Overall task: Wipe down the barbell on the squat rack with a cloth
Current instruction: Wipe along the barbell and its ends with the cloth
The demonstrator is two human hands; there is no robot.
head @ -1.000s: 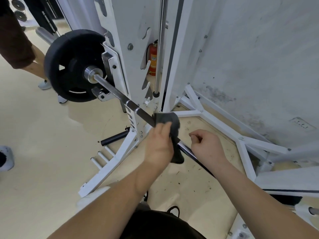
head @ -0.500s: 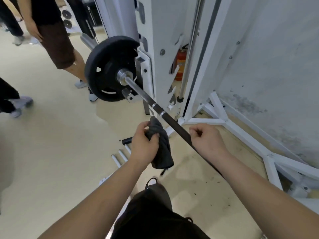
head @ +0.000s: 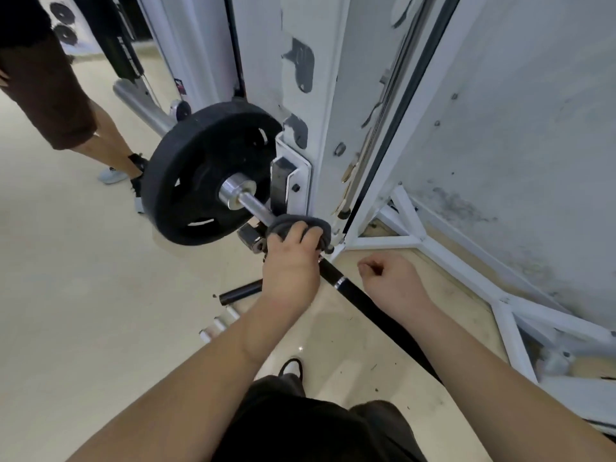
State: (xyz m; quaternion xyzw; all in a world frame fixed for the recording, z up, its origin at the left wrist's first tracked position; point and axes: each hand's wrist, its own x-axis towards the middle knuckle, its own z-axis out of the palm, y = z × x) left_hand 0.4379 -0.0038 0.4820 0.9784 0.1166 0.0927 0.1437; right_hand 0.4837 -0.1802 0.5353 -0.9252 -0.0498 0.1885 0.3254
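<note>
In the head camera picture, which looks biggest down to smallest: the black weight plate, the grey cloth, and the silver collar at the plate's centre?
Largest to smallest, as they appear:
1. weight plate
2. cloth, partly hidden under the left hand
3. silver collar

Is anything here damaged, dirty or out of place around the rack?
Yes. The white rack upright has chipped paint, with dark patches showing. The wall low on the right carries dark stains. Small dark debris lies scattered on the floor below the barbell.
</note>
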